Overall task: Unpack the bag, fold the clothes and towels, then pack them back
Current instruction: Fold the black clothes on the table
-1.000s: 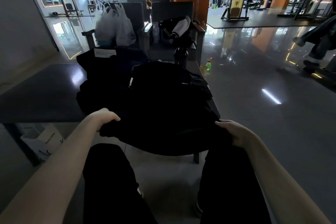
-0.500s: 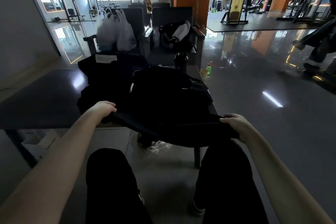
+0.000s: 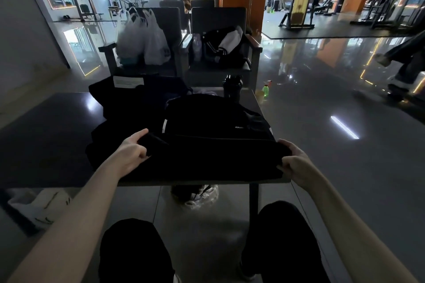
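Observation:
A black garment [image 3: 207,161] lies stretched across the near edge of the dark table [image 3: 46,140]. My left hand [image 3: 131,151] grips its left corner and my right hand [image 3: 292,163] grips its right corner, fingers curled round the cloth. Behind it sits a black bag [image 3: 207,117] with a white stripe. More dark clothing [image 3: 138,99], one piece with a white label, is piled at the bag's left and back.
A black bottle [image 3: 232,86] stands at the table's far right corner. Beyond are two chairs, one with white plastic bags [image 3: 142,41], one with a black-and-white jacket [image 3: 225,46]. A green bottle [image 3: 265,91] stands on the floor. Shoes in plastic [image 3: 197,193] lie under the table.
Both hands have lifted the garment's hanging near edge and carried it forward onto the table. It now lies flatter, against the bag.

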A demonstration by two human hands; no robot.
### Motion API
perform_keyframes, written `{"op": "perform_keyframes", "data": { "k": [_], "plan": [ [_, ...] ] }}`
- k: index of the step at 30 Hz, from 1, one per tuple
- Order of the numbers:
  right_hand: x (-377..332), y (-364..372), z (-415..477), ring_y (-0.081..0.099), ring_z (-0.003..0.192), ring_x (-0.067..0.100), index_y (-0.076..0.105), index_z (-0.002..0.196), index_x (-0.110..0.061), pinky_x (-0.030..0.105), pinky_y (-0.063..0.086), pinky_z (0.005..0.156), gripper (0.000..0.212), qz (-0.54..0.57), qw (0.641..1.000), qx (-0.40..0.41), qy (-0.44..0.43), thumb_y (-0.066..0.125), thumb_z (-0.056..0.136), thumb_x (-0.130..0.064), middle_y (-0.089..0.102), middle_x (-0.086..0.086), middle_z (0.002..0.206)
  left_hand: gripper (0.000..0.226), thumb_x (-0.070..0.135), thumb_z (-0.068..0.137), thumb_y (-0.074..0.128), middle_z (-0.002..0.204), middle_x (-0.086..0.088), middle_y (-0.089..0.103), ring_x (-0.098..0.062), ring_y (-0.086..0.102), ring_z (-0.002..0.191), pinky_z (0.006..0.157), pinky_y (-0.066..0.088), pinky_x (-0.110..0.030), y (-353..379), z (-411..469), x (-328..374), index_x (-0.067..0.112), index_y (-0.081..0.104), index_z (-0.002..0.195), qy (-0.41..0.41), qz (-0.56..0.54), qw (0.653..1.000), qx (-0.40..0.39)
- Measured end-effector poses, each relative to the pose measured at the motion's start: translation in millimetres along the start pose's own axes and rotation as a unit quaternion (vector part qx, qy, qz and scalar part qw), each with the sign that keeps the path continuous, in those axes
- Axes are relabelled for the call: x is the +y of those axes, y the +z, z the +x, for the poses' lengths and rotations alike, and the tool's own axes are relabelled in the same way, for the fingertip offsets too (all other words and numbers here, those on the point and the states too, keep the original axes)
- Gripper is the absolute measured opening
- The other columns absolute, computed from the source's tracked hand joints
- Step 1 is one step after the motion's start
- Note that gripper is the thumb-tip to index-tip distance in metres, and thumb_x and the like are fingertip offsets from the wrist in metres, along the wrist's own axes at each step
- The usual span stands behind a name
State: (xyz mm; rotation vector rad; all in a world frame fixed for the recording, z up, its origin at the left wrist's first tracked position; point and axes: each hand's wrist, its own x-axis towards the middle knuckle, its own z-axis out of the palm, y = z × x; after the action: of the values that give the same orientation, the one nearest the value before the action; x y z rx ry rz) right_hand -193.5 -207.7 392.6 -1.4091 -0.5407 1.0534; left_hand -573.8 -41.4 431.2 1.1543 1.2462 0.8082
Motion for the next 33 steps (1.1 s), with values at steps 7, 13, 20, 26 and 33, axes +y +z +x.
{"op": "perform_keyframes", "data": {
  "k": [7, 13, 20, 26, 33],
  "plan": [
    [-2, 10, 54, 0.063, 0.091, 0.020, 0.058, 0.121, -0.015, 0.033, 0.056, 0.080, 0.056, -0.256, 0.963, 0.019, -0.077, 0.063, 0.073, 0.013, 0.062, 0.006, 0.104, 0.045, -0.011, 0.086, 0.058, 0.111, -0.014, 0.059, -0.020, 0.063, 0.088, 0.075, 0.052, -0.027, 17, 54, -3, 0.008, 0.057, 0.127, 0.079, 0.113, 0.987, 0.086],
    [-4, 23, 103, 0.051, 0.054, 0.010, 0.061, 0.063, -0.020, 0.027, 0.037, 0.051, 0.023, -0.360, 0.907, 0.150, -0.159, 0.059, 0.085, -0.014, 0.057, -0.003, 0.057, 0.032, 0.034, 0.095, 0.055, 0.094, -0.011, 0.064, -0.027, 0.060, 0.084, 0.073, 0.046, -0.034, 33, 99, 5, 0.006, 0.066, 0.105, 0.083, 0.211, 0.958, 0.176],
    [-1, 32, 160, 0.042, 0.060, 0.019, 0.039, 0.051, -0.014, 0.035, 0.026, 0.056, 0.050, -0.338, 0.916, 0.190, -0.105, 0.049, 0.097, -0.032, 0.044, 0.006, 0.063, 0.051, 0.048, 0.097, 0.041, 0.114, -0.018, 0.061, -0.037, 0.057, 0.107, 0.101, 0.042, -0.049, 44, 154, 16, 0.004, 0.063, 0.113, 0.009, 0.227, 0.950, 0.215],
    [5, 39, 187, 0.044, 0.057, 0.020, 0.041, 0.056, -0.009, 0.037, 0.031, 0.055, 0.051, -0.327, 0.915, 0.222, -0.083, 0.040, 0.100, -0.037, 0.045, 0.006, 0.057, 0.055, 0.044, 0.100, 0.038, 0.117, -0.021, 0.061, -0.037, 0.058, 0.105, 0.092, 0.046, -0.040, 49, 189, 21, -0.004, 0.058, 0.119, 0.002, 0.230, 0.941, 0.247],
    [16, 42, 193, 0.060, 0.090, 0.031, 0.061, 0.086, -0.006, 0.032, 0.039, 0.069, 0.042, -0.433, 0.884, 0.175, -0.034, 0.050, 0.090, -0.046, 0.063, 0.011, 0.088, 0.062, 0.046, 0.095, 0.049, 0.113, -0.012, 0.056, -0.028, 0.058, 0.093, 0.075, 0.045, -0.033, 57, 196, 8, 0.005, 0.037, 0.139, -0.049, 0.302, 0.944, 0.120]
  ]
}}
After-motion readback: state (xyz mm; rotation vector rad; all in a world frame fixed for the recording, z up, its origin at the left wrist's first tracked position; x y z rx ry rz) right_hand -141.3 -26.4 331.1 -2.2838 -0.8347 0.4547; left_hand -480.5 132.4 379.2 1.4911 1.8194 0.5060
